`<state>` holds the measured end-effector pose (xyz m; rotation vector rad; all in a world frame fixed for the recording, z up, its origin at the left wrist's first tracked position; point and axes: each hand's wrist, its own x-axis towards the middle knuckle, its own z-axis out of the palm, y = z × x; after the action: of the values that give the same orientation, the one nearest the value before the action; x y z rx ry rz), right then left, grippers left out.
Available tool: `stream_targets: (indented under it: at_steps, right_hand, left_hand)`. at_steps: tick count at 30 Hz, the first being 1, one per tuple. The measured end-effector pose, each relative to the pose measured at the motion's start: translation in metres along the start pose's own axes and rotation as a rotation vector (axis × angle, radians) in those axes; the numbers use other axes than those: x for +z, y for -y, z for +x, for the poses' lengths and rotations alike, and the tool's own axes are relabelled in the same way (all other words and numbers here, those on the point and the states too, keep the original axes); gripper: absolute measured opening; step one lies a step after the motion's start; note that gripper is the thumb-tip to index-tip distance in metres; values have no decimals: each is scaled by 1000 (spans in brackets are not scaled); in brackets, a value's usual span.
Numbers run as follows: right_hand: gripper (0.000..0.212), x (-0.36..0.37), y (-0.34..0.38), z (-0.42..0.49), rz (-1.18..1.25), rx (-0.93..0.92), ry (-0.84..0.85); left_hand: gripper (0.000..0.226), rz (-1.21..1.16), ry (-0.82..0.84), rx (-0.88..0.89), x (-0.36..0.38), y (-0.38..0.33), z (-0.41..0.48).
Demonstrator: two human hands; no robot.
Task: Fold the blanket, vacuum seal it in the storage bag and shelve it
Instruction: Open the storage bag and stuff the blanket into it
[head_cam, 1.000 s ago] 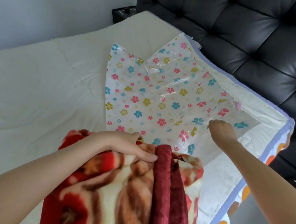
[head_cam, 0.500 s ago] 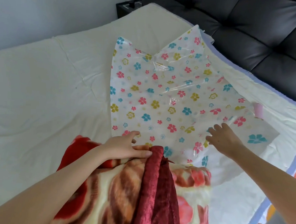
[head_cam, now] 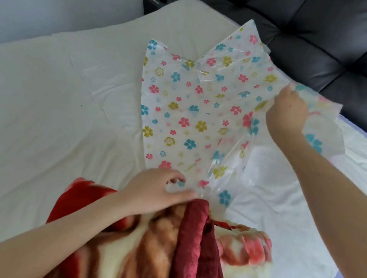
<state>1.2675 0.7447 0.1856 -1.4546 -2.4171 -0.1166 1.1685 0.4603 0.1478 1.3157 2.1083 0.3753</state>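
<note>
**Two hands on the flowery bag**

I start with my left hand point(head_cam: 157, 193). It lies at the near end of the thin, see-through plastic storage bag with pink, blue and yellow flowers printed on it point(head_cam: 188, 109). The fingers are curled and they pinch the bag's crinkly edge, just where the bag meets the blanket. The heel of this hand rests on the thick, fuzzy folded blanket in red, brown and cream point(head_cam: 156, 249). The blanket looks soft and fluffy. A dark red plush fold runs up its middle like a fat stripe.

My right hand point(head_cam: 287, 112) is farther out, on the right side of the bag. Its fingers are closed on the bag's edge and hold that side up off the bed, so the plastic hangs in loose, shiny waves. This part is a little blurry.

The bag lies spread on the bed, wide at the far end with two pointy corners, narrow near the blanket. The blanket sits on the bed at the bottom of my view, outside the bag, touching its near end.

Under it all is a smooth cream bed sheet point(head_cam: 51, 109) with soft wrinkles. Behind the bed stands a puffy black leather headboard with deep button dents point(head_cam: 326, 36). A small black box point(head_cam: 158, 3) sits at the far corner by the plain pale wall point(head_cam: 57, 6).
</note>
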Motion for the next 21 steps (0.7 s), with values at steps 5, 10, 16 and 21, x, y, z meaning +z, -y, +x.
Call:
stream_targets:
  at_steps: [5,10,16,21]
  right_hand:
    - [20,-52,43,28,308,99,-293]
    - [29,-81,69,33,653,99,-478]
    - [28,-45,57,-4,912,9,-487]
    - [11,49,2,-69,426,-556,-47]
  left_hand:
    - [68,-22,-429,-84,-33,-43,56]
    - [91,-66,-687,-90,-59,-96,110]
    - [80,76,-735,-180,-84,-71,140]
    - [29,672,-414,-57,-77,17,99]
